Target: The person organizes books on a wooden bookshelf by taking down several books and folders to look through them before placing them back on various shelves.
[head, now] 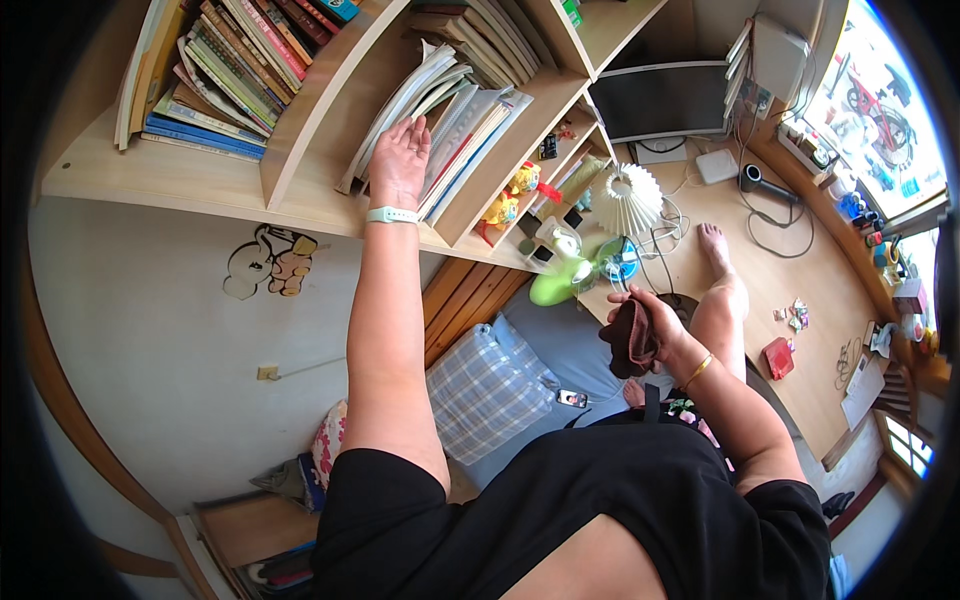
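My left hand (400,161), with a pale green band at its wrist, reaches up to a wooden bookshelf (315,112). It is palm up with the fingers apart and nothing in it, against a leaning stack of papers and folders (465,142). Whether its back touches them, I cannot tell. My right hand (660,319), with a gold bangle at its wrist, holds a crumpled dark brown cloth (632,341) beside a green fan (559,281). Yellow plush toys (501,210) sit in a small shelf compartment between the two hands.
Books (240,67) fill the left compartment. A desk (795,300) holds a pleated lamp (628,199), a monitor (660,101), cables, a hair dryer (769,182) and a red pouch (778,358). My foot (714,244) rests on it. Below are a plaid pillow (487,394) and a phone (572,398).
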